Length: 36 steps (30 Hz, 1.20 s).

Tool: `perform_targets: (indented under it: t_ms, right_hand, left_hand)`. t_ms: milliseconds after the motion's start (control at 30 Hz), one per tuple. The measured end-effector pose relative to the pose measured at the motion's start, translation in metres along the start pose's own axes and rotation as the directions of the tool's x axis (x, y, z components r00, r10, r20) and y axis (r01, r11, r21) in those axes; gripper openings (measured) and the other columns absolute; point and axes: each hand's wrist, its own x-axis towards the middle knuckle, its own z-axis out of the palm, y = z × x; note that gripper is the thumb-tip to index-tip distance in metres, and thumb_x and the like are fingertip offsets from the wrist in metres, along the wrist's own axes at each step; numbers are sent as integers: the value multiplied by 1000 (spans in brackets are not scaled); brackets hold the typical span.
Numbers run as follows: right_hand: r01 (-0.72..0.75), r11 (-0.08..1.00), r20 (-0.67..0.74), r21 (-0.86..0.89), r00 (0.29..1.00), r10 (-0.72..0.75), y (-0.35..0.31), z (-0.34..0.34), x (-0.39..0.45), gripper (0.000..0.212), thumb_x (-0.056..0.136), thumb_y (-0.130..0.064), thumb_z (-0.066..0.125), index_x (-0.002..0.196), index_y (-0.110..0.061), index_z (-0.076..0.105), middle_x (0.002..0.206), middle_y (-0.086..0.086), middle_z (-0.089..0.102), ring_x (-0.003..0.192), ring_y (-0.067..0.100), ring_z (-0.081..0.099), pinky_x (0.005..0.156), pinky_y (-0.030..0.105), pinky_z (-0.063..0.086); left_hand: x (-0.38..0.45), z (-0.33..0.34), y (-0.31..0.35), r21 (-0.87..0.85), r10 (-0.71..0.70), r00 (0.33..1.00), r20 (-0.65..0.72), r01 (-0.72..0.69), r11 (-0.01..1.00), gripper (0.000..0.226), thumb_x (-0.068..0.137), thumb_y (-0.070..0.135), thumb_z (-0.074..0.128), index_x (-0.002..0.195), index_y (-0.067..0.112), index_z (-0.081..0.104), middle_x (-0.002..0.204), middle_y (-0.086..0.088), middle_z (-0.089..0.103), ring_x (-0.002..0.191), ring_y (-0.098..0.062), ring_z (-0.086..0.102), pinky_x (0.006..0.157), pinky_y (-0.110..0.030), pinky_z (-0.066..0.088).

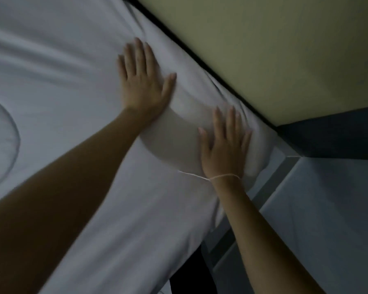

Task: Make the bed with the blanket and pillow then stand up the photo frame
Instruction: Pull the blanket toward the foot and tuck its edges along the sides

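Note:
A white pillow (185, 126) lies at the head of the bed, against the yellowish headboard (263, 49). My left hand (142, 81) rests flat on the pillow's far end, fingers spread. My right hand (223, 147) lies flat on its near end, with a thin string around the wrist. Neither hand grips anything. A white blanket (57, 92) covers the mattress to the left, with soft creases and a curved fold at the far left. No photo frame is in view. The picture is dim and slightly blurred.
A dark strip (200, 62) runs between the bedding and the headboard. At the right stands a pale bedside surface (327, 219) with a grey edge, and a dark panel (338, 134) behind it. A dark gap (191, 270) shows beside the mattress at the bottom.

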Motion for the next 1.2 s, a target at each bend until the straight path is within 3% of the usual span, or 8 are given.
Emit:
perform_targets:
  t_ms: [133, 467, 567, 700, 800, 900, 1067, 1200]
  right_hand:
    - [-143, 988, 25, 56, 990, 142, 33, -2, -16, 62, 97, -58, 18, 152, -29, 10, 161, 1, 8, 148, 18, 5, 120, 48, 4]
    - [-502, 811, 106, 300, 862, 495, 75, 0, -24, 65, 97, -56, 24, 152, -25, 11, 160, 8, 11, 147, 25, 11, 117, 57, 2]
    - [-461, 874, 58, 151, 887, 458, 90, -12, -34, 71, 96, -58, 18, 153, -16, 10, 161, 10, 2, 148, 28, 3, 117, 56, 0]
    - [-298, 927, -97, 226, 941, 326, 57, -24, -63, 72, 96, -57, 24, 152, -13, 10, 160, 12, 5, 148, 29, 4, 117, 56, 6]
    - [-44, 978, -110, 204, 992, 67, 0, -17, -98, 66, 98, -51, 31, 150, -12, 23, 158, 16, 17, 147, 32, 11, 117, 57, 8]
    - [190, 979, -14, 71, 982, -190, -33, 0, -131, 61, 98, -51, 30, 150, -21, 23, 159, 13, 16, 147, 30, 11, 117, 56, 4]
    - [-38, 998, 28, 51, 999, 37, 8, 10, -149, 61, 97, -56, 19, 152, -28, 13, 161, 8, 7, 148, 25, 6, 115, 60, 12]
    - [-10, 1000, 74, 11, 997, 9, 35, 7, -159, 64, 98, -54, 16, 153, -23, 4, 161, 8, 4, 148, 25, 2, 115, 55, 6]
  left_hand:
    - [-7, 5, 21, -6, -8, 1000, -13, 8, 1000, 80, 92, 65, 14, 151, 12, 2, 158, -16, -1, 145, -38, -3, 117, -53, 1]
    - [-85, 9, 31, -79, 439, 895, 75, -434, 897, 72, 94, 60, 24, 151, 17, 13, 158, -14, 11, 146, -33, 8, 118, -47, 7]
    - [-137, -2, 8, -147, 475, 880, 23, -467, 872, 66, 98, 52, 23, 149, 12, 16, 156, -15, 17, 145, -29, 14, 118, -46, 10]
    - [-191, -13, -46, -174, 206, 978, -42, -210, 962, 63, 99, 46, 21, 150, 12, 11, 157, -15, 12, 145, -30, 9, 117, -45, 3]
    - [-227, -9, -81, -133, 107, 994, -20, -109, 985, 63, 99, 46, 21, 151, 11, 12, 158, -17, 8, 146, -33, 3, 117, -50, 3]
    - [-272, 3, -79, -88, 220, 974, 43, -216, 972, 65, 97, 50, 24, 150, 14, 17, 158, -16, 9, 146, -33, 5, 117, -53, 7]
    - [-340, 24, -48, -37, 438, 890, 127, -437, 899, 67, 97, 54, 28, 151, 16, 16, 158, -15, 7, 146, -32, 2, 117, -54, 8]
    - [-362, 33, -29, -2, 524, 831, 187, -533, 846, 73, 95, 59, 26, 151, 16, 7, 158, -15, 4, 145, -35, -1, 116, -55, 4]
